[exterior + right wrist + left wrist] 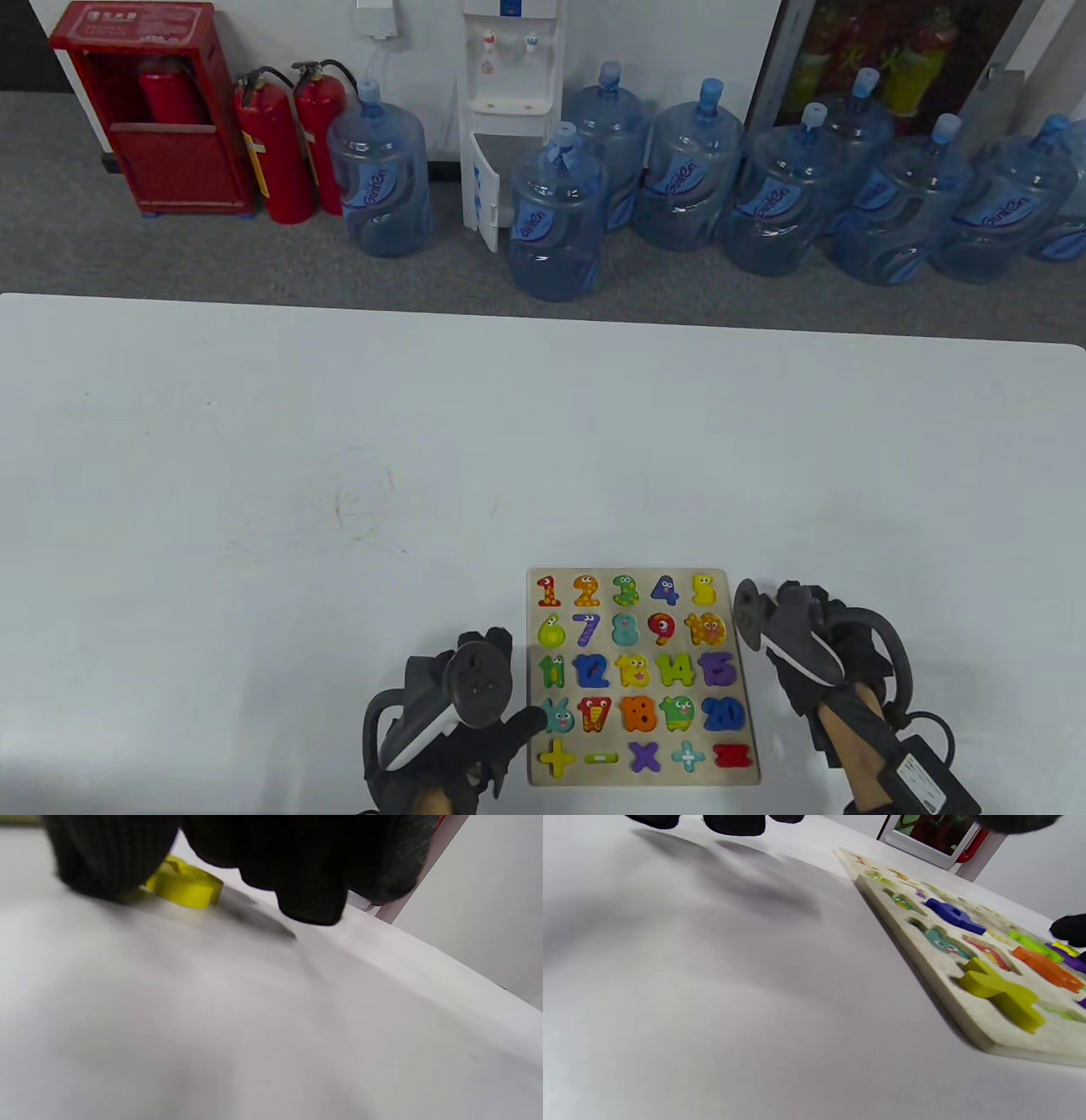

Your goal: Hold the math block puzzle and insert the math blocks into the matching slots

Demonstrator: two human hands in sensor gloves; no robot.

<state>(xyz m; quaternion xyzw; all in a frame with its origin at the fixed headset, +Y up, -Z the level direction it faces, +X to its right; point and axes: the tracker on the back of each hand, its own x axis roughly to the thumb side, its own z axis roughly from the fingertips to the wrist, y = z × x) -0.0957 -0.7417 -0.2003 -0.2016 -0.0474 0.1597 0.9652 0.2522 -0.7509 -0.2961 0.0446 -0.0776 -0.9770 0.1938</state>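
The math block puzzle board [645,778] lies flat near the table's front edge. Coloured number blocks 1 to 20 and a row of sign blocks sit in its slots. My left hand [509,688] rests on the table at the board's left side, and one fingertip [531,722] touches the left edge by the teal 16 block [558,716]. My right hand [789,620] is beside the board's upper right edge and holds nothing. The left wrist view shows the board [967,1010] with the yellow plus block [1001,993] nearest. The right wrist view shows curled fingers [309,899] over a yellow block [186,887].
The white table [339,467] stretches wide to the left and behind the board. Beyond its far edge stand several water jugs [556,221], a dispenser [509,85] and fire extinguishers [276,153] on the floor.
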